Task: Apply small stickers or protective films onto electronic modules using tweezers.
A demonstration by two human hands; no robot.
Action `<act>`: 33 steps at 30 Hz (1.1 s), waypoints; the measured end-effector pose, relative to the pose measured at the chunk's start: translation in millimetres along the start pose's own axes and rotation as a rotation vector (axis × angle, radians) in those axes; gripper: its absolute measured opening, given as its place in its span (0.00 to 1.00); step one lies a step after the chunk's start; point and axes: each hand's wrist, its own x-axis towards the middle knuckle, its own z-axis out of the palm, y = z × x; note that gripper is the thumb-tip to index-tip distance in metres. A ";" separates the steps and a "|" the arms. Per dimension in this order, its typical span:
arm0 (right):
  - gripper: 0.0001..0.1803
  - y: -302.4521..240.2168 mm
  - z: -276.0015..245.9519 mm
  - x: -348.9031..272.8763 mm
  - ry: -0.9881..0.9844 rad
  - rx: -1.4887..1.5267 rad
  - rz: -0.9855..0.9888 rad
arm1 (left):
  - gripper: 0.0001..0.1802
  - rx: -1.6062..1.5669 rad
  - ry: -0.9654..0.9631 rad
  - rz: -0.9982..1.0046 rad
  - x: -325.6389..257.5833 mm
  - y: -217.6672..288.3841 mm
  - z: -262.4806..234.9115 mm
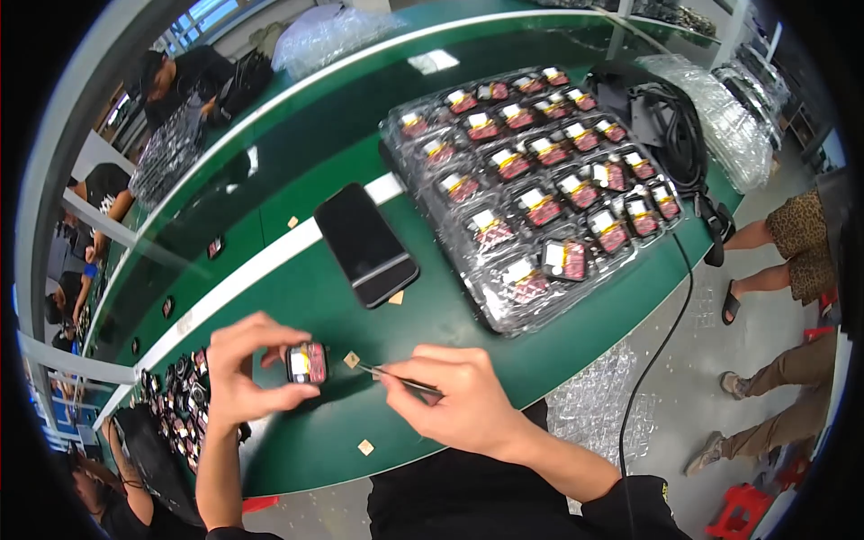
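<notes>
The green surface (378, 162) carries, going down in size, a clear plastic tray (540, 189) filled with rows of small red-and-black parts, then a dark phone (364, 243) lying flat and face up between the tray and the hands. Small tan squares lie scattered near the front edge.

The left hand (238, 373) pinches one small part (307, 363) just above the surface, thumb and fingers closed on its sides. The right hand (463, 400) is closed on thin tweezers (396, 378), whose tip points at a tan square (351, 359) just beside the part.

This looks like the step of picking up a square for the held part. The next move likely calls for a fine, steady nip of that square.
</notes>
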 end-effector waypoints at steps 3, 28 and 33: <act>0.05 14.9 -2.3 -2.2 0.053 -0.003 -0.065 | 0.30 0.031 -0.065 0.140 80.1 17.3 12.9; 0.07 1.6 -0.5 1.7 -0.039 -0.123 -0.053 | 0.13 0.552 -0.025 -0.118 95.6 -145.6 -48.6; 0.06 -5.5 3.1 1.5 -0.044 -0.166 -0.001 | 0.12 0.822 0.044 -0.064 32.3 -162.3 -84.7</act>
